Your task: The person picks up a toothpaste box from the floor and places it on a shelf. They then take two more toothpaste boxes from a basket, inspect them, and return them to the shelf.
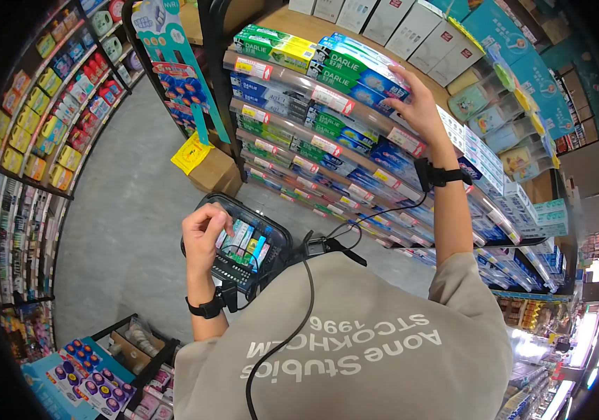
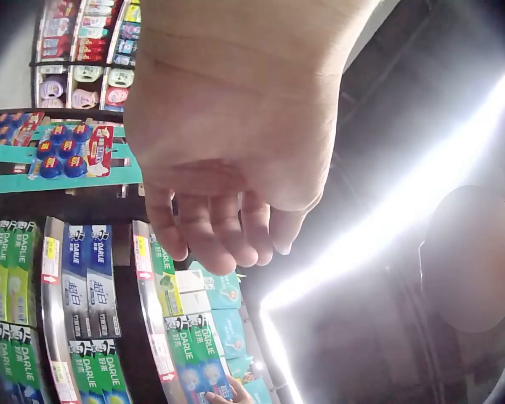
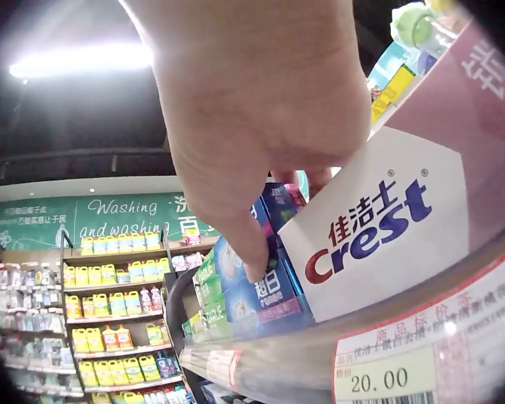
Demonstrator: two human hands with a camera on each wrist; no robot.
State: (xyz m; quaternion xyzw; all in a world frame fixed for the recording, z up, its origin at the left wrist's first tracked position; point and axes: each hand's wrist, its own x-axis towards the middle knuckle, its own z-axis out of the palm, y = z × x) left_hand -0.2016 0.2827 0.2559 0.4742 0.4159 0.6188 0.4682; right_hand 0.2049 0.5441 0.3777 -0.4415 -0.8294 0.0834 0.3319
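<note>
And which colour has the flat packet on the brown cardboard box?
The flat packet is mostly bright yellow; it shows best in the head view.

Green and blue boxes [image 1: 355,64] at the right hand [image 1: 422,112]; black basket [image 1: 285,238] by the left hand [image 1: 205,229]; beige-grey shirt [image 1: 376,371], white lettering, behind both hands.

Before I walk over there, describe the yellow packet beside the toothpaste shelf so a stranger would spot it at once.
Find the tiered toothpaste shelf where the right hand is reaching. By its end farther from that hand, a brown cardboard box sits on the grey floor. The yellow packet lies on that box, its bright, dark-printed surface standing out against the plain cardboard.
</note>
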